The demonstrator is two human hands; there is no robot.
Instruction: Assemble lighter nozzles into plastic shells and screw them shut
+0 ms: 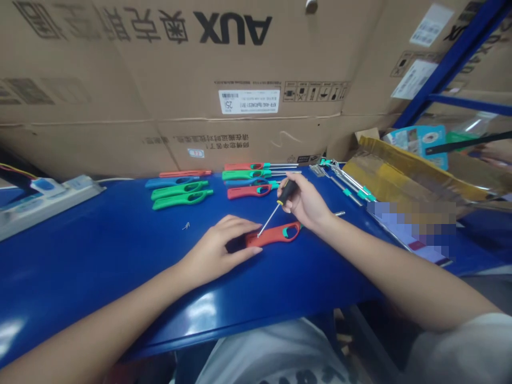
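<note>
My left hand (pixel 218 250) rests over the dark end of a red plastic utility lighter (pixel 272 234), holding it flat on the blue bench top (pixel 120 256). The lighter has a teal part inside its finger loop. My right hand (pixel 302 201) grips a black-handled screwdriver (pixel 287 192), and its thin steel shaft (pixel 270 220) reaches down to the lighter's body near my left fingers. A tiny metal piece (pixel 186 226) lies on the bench to the left of my hands. Behind them lie several red, green and blue lighters (pixel 180 194).
Metal lighter nozzles with teal parts (pixel 348 181) lie at the bench's back right. A power strip (pixel 44 202) sits at the left edge. Large cardboard boxes (pixel 172 69) stand behind the bench, and a yellow padded envelope (pixel 416 170) and blurred papers lie to the right.
</note>
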